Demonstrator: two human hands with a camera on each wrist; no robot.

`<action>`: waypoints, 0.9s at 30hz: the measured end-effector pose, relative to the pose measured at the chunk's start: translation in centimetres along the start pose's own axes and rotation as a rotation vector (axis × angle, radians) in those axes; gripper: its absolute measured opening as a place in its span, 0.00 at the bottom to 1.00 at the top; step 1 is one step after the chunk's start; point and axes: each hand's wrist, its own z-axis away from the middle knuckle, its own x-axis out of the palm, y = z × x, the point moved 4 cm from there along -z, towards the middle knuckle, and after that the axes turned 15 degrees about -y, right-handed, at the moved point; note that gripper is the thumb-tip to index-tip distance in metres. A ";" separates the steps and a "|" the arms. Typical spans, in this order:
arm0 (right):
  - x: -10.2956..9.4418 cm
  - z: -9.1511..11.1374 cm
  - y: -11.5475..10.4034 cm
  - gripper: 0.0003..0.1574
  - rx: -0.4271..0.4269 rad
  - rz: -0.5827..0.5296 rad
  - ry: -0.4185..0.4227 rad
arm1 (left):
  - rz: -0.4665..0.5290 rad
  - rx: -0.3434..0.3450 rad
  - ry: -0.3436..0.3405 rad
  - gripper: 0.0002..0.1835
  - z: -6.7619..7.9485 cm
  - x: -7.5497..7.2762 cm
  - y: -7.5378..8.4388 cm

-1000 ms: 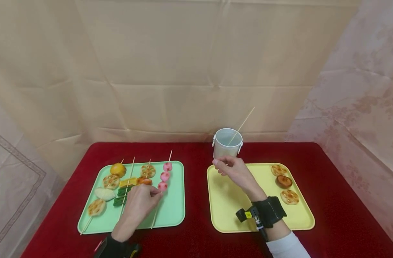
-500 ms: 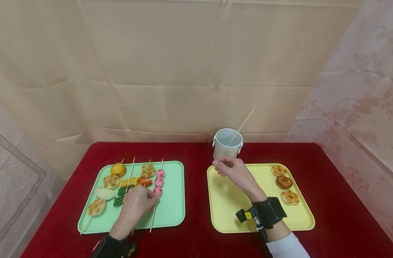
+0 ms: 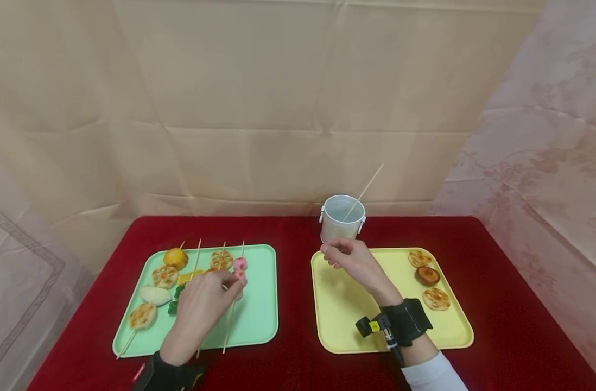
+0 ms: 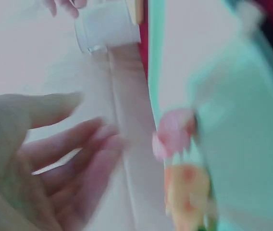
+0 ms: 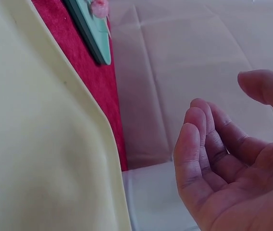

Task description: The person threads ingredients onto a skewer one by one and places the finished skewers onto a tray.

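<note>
My left hand (image 3: 205, 304) hovers over the green tray (image 3: 265, 309), just beside a skewer of pink balls (image 3: 240, 264). That skewer lies along the right side of the tray, its lower ball hidden behind my fingers. In the left wrist view the thumb and fingers (image 4: 91, 159) are parted with nothing between them, left of a blurred pink ball (image 4: 175, 132). My right hand (image 3: 359, 266) hangs over the yellow tray (image 3: 339, 328) in front of a white bucket (image 3: 333, 228). Its loosely bent fingers hold nothing in the right wrist view.
On the green tray lie more skewers, with lotus root slices (image 3: 143, 315), a white oval piece (image 3: 155, 295) and a yellow ball (image 3: 176, 258). A thin stick (image 3: 370, 183) leans in the bucket. Lotus slices (image 3: 436, 298) and a brown mushroom-like piece (image 3: 427, 276) sit on the yellow tray's right.
The pink-ball skewer has shifted left and come to lie on the green tray. My left hand has let go of it and moved slightly upward. The right hand stays in place.
</note>
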 end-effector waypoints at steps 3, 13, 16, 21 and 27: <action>-0.5 -0.3 0.8 0.22 -0.007 0.028 0.019 | 0.094 0.062 0.102 0.10 -0.8 -0.2 1.4; -5.4 -0.5 -1.1 0.22 -0.015 0.186 0.171 | 0.397 0.168 0.163 0.10 -3.7 0.8 4.8; -7.6 -1.0 -1.4 0.23 0.004 0.258 0.233 | 0.447 0.140 0.143 0.13 -4.2 1.5 5.0; -10.5 -2.6 -1.2 0.26 0.049 0.325 0.322 | 0.523 0.094 0.133 0.15 -4.3 2.3 4.9; -11.7 -4.8 -0.5 0.29 0.121 0.327 0.353 | 0.590 0.052 0.130 0.16 -3.7 3.2 4.2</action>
